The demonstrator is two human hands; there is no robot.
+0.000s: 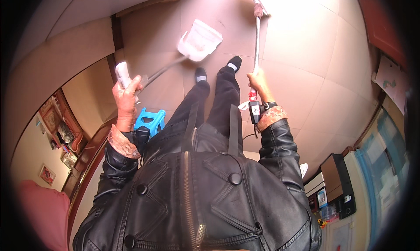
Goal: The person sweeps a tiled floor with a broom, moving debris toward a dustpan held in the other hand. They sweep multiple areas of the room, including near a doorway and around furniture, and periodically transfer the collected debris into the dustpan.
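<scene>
My left hand [125, 98] is closed round the upper end of a long-handled dustpan, with a white piece [123, 72] standing out above the fingers. The grey handle slopes away to the white dustpan [201, 40], which is near the floor beyond my feet. A pale long pole [257, 41] is gripped in my right hand [259, 84] and runs away from me. Brown wrapping [258, 10] surrounds it near the far end. Glare and the picture's edge obscure its head, so its kind is unclear. A small black device [255, 112] sits at my right wrist.
My feet in dark shoes [235, 63] stand on the tiled floor [302, 76]. A blue plastic stool [151, 122] is close by my left forearm. Wooden furniture [92, 163] lines the left side. A blue curtain [380, 163] and dark shelving [339, 181] are on the right.
</scene>
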